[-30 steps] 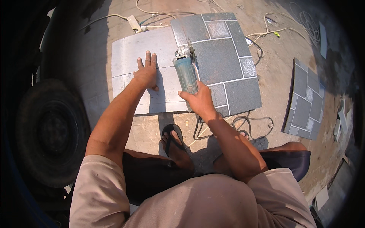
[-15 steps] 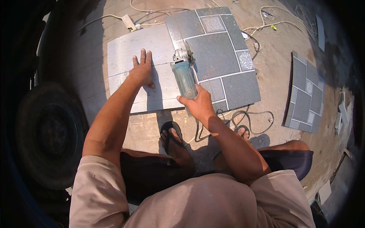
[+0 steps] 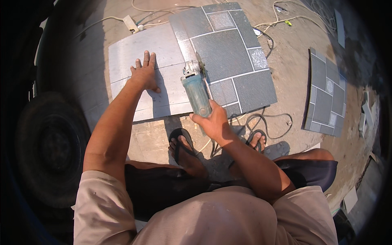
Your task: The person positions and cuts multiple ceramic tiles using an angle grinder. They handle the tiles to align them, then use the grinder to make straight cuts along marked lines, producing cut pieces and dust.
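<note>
My right hand [image 3: 213, 122] is wrapped round the rear of a teal angle grinder [image 3: 196, 93] with a silver head. Its thin disc stands on edge over the grey patterned tile [image 3: 222, 51], close beside the border with a pale tile [image 3: 126, 49]. Whether the disc touches the surface, I cannot tell. My left hand [image 3: 143, 77] rests on the pale tile with its fingers spread, left of the grinder, and holds nothing. A thin dark line runs across the pale tile past that hand.
Another patterned tile [image 3: 324, 94] lies at the right. Dark cable [image 3: 269, 122] loops by my sandalled feet. A power strip [image 3: 130, 24] and pale cords [image 3: 277, 16] lie beyond the tiles. At the left stands a wheel [image 3: 53, 147]; tile scraps [image 3: 350, 200] are at far right.
The whole scene has shifted slightly left and up in the view. Against the tiles, the grinder has come a little nearer to me along the border. My left hand stays on the pale tile.
</note>
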{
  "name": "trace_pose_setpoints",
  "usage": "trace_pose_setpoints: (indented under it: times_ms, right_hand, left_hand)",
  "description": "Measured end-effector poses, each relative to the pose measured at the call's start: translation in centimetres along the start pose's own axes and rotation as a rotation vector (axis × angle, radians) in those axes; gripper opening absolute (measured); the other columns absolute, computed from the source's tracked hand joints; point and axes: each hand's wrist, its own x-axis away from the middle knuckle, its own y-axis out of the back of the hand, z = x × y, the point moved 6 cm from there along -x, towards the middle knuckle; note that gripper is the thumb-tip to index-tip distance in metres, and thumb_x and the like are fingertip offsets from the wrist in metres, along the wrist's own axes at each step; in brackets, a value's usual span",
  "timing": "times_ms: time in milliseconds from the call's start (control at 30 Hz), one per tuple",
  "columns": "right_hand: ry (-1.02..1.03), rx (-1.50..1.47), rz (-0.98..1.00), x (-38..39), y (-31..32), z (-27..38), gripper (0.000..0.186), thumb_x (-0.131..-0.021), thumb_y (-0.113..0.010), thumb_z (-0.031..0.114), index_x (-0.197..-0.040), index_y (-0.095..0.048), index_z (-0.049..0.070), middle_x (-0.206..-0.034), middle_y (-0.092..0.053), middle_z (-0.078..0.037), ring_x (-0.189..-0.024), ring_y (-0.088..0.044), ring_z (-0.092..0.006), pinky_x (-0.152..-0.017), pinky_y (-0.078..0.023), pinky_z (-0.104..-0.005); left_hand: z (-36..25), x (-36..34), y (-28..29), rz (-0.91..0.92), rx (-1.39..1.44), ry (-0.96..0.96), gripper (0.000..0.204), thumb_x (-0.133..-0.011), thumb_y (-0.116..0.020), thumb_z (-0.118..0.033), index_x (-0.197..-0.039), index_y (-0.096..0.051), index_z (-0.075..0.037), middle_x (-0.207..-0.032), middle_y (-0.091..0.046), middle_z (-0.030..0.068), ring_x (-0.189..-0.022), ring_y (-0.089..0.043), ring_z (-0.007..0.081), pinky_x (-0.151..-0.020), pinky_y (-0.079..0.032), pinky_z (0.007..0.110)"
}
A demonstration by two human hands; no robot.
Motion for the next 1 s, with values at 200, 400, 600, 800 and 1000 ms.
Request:
trace_pose_setpoints:
  times_ms: [200,400,600,800,1000]
  right_hand:
    - [-0.025,0.096,-0.009,0.9,0.1,-0.7,0.078,-0.081,-0.088,0.038,-0.13,-0.064,-0.018,-0.112,-0.075,-0.038,-0.112,-0.075,-0.0508,-0.099,-0.058,-0.0503]
    - [-0.022,0.103,0.006,1.9,0.3,-1.0,0.085,-0.081,-0.087,0.039,-0.136,-0.06,-0.021,-0.115,-0.074,-0.04,-0.114,-0.074,-0.0519,-0.101,-0.058,-0.0508]
    - [-0.013,0.088,0.013,3.0,0.6,-0.7,0.073,-0.081,-0.088,0.038,-0.128,-0.066,-0.013,-0.113,-0.076,-0.036,-0.111,-0.075,-0.0494,-0.098,-0.059,-0.05]
    - [0.005,0.07,-0.039,3.7,0.0,-2.9,0.059,-0.084,-0.092,0.029,-0.124,-0.07,-0.008,-0.104,-0.08,-0.021,-0.095,-0.077,-0.024,-0.084,-0.061,-0.0395]
    - [-0.008,0.091,-0.02,4.8,0.0,-3.2,0.06,-0.085,-0.093,0.029,-0.128,-0.069,-0.006,-0.106,-0.08,-0.018,-0.094,-0.078,-0.0219,-0.082,-0.061,-0.0379]
  left_hand:
    - [2.4,-0.7,1.2,-0.049,0.11,-0.051,0.14,-0.07,-0.103,-0.023,-0.179,-0.016,-0.029,-0.187,-0.016,0.0072,-0.165,-0.034,0.0394,-0.131,-0.033,0.068]
    - [4.4,-1.7,2.0,-0.122,0.305,-0.052,0.106,-0.083,-0.094,-0.018,-0.174,-0.039,-0.027,-0.166,-0.057,0.0125,-0.146,-0.061,0.0362,-0.122,-0.05,0.042]
    - [5.0,-2.0,3.2,-0.111,0.378,0.019,0.086,-0.088,-0.09,-0.019,-0.166,-0.055,-0.026,-0.149,-0.071,0.0176,-0.137,-0.068,0.0358,-0.117,-0.053,0.041]
    - [5.3,-2.7,3.2,-0.15,0.434,-0.007,0.077,-0.091,-0.086,-0.021,-0.164,-0.058,-0.024,-0.148,-0.072,0.0183,-0.135,-0.07,0.0349,-0.116,-0.054,0.041]
    - [5.5,-3.0,2.8,-0.15,0.452,-0.017,0.074,-0.093,-0.083,-0.021,-0.164,-0.058,-0.022,-0.147,-0.072,0.0192,-0.136,-0.069,0.0362,-0.117,-0.053,0.041]
